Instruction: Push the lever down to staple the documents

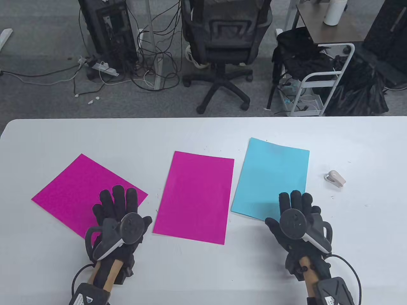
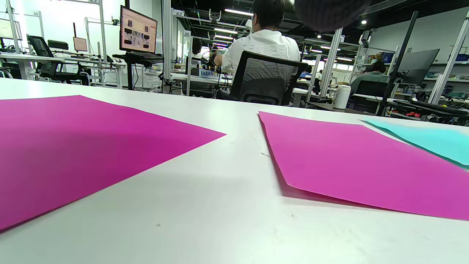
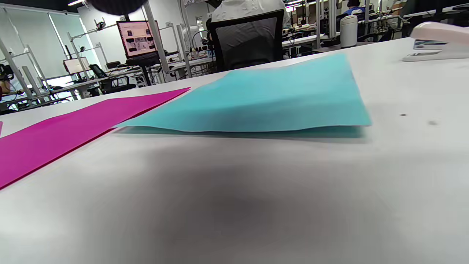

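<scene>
A small pale stapler (image 1: 335, 179) lies on the white table (image 1: 203, 270) at the right, also in the right wrist view (image 3: 436, 42). A light blue sheet (image 1: 272, 178) lies left of it, a magenta sheet (image 1: 195, 196) in the middle and another magenta sheet (image 1: 84, 193) at the left. My left hand (image 1: 119, 203) is flat with fingers spread over the left magenta sheet's near corner, holding nothing. My right hand (image 1: 297, 203) is flat with fingers over the blue sheet's near right corner, holding nothing. The blue sheet (image 3: 256, 102) has a slightly raised near edge.
Beyond the table's far edge stand an office chair (image 1: 222, 47), a computer tower with cables (image 1: 108, 31), and a white cart with black bags (image 1: 318, 82). Bare table lies in front of both hands and right of the stapler.
</scene>
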Demonstrator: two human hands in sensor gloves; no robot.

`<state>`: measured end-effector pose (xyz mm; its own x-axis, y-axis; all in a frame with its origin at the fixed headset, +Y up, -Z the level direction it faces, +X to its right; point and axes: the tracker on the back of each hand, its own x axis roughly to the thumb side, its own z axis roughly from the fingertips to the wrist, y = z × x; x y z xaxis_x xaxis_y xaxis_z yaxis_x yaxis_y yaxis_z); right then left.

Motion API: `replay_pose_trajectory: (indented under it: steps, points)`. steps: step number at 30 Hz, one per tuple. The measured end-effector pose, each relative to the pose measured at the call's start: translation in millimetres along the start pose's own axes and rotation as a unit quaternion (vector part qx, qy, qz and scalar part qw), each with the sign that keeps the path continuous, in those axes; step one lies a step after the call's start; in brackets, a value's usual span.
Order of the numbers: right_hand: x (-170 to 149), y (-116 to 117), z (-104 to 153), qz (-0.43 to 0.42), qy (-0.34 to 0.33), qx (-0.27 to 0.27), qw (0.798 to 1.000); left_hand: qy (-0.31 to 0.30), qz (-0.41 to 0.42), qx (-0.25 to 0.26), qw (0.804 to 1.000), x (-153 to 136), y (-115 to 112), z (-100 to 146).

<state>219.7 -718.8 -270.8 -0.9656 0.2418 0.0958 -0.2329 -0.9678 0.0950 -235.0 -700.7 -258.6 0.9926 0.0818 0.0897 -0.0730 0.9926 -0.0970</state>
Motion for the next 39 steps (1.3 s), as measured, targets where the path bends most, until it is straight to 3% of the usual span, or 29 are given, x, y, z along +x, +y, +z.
replay_pose_trajectory:
  steps: [27,35,39]
  points:
    - [3.1,-3.9,3.3,-0.008,-0.011,-0.013,1.0,0.013,0.012,-0.007,1.0,-6.9,-0.6,-1.6]
    - [2.2,-5.9,5.0,-0.019,-0.013,-0.02,1.0,0.063,0.056,-0.017,0.996,-30.1,-2.4,-15.5]
    - [0.9,-7.8,6.0,-0.036,-0.017,-0.024,0.999,0.124,0.104,-0.032,0.986,-59.7,-2.8,-28.7]
